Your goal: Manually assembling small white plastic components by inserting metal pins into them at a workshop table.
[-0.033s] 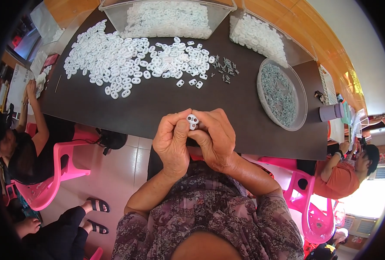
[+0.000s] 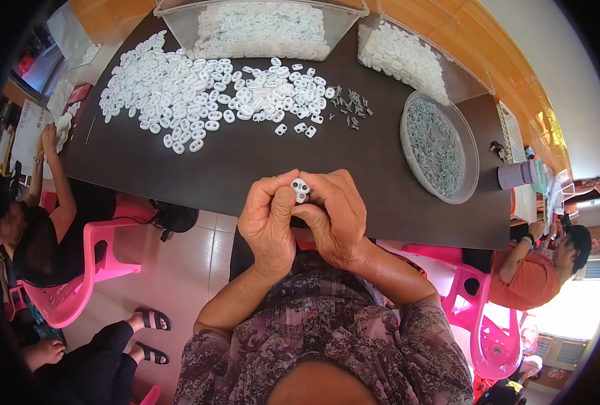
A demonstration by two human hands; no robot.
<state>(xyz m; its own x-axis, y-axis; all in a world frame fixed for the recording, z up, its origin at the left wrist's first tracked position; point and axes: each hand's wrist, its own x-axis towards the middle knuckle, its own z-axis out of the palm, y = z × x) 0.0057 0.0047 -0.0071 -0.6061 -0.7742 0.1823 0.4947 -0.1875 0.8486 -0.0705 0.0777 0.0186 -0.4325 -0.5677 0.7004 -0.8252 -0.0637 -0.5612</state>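
My left hand (image 2: 267, 219) and my right hand (image 2: 338, 217) meet just above the near edge of the dark table (image 2: 212, 169). Together their fingertips pinch a small white plastic piece with two holes (image 2: 300, 190). Farther back on the table lies a wide spread of several like white pieces (image 2: 198, 88). To its right is a small scatter of grey metal parts (image 2: 351, 108). A round clear dish (image 2: 408, 158) at the right holds many more grey metal parts.
Two clear bins of white pieces stand at the back, one in the middle (image 2: 259, 27) and one at the right (image 2: 401, 57). A person sits on a pink chair (image 2: 87, 270) at the left. Another person in an orange shirt (image 2: 529, 277) sits at the right.
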